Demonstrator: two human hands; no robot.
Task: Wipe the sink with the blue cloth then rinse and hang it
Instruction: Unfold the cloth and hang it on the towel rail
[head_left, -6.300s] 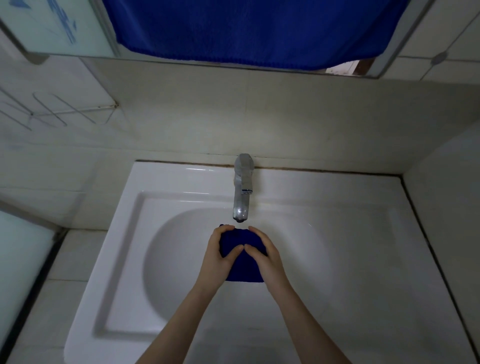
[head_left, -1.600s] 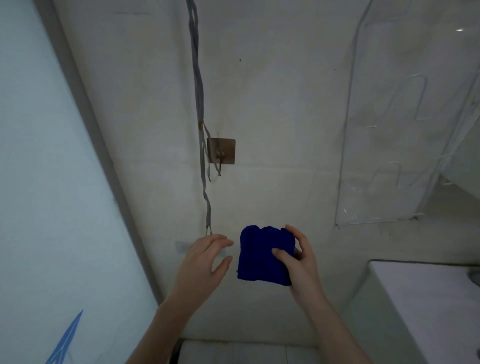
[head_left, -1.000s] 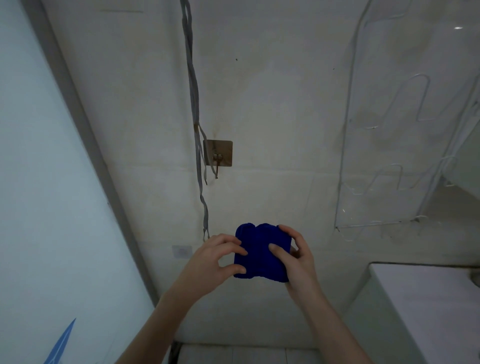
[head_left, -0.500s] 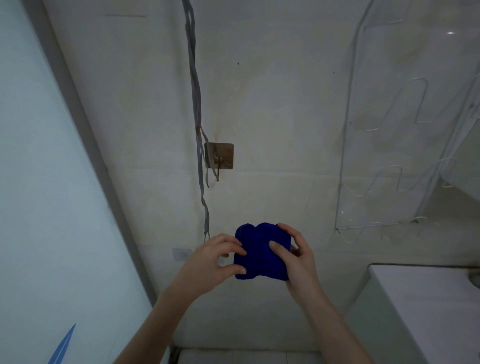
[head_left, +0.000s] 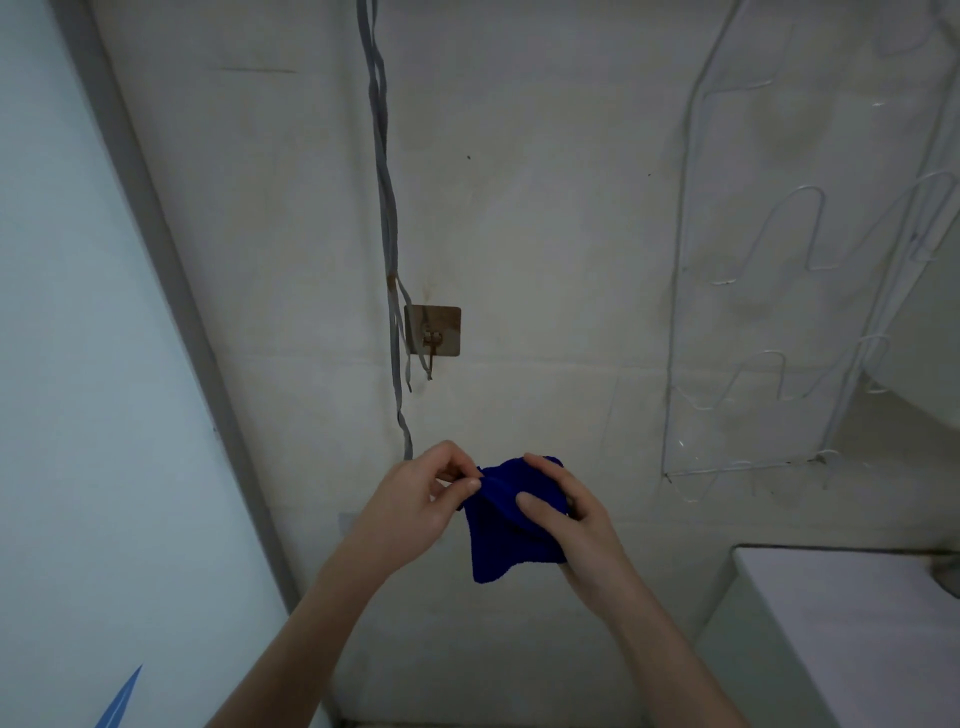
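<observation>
The blue cloth (head_left: 506, 540) hangs partly unfolded between both hands in front of the tiled wall. My left hand (head_left: 415, 499) pinches its upper left edge between thumb and fingers. My right hand (head_left: 566, 514) grips the cloth's right side, thumb across the front. A rusty square wall hook (head_left: 432, 332) is fixed on the wall above the hands. The white sink's (head_left: 852, 623) corner shows at the lower right.
A grey cord (head_left: 387, 234) hangs down the wall just left of the hook. A white wire rack (head_left: 810, 312) is mounted on the wall to the right. A frosted glass panel (head_left: 88, 415) with a grey frame fills the left side.
The cloth has opened from a folded bundle, a corner now dangling down. My left hand has shifted from holding its side to pinching its top edge. Earlier the cloth was at the sink tap.
</observation>
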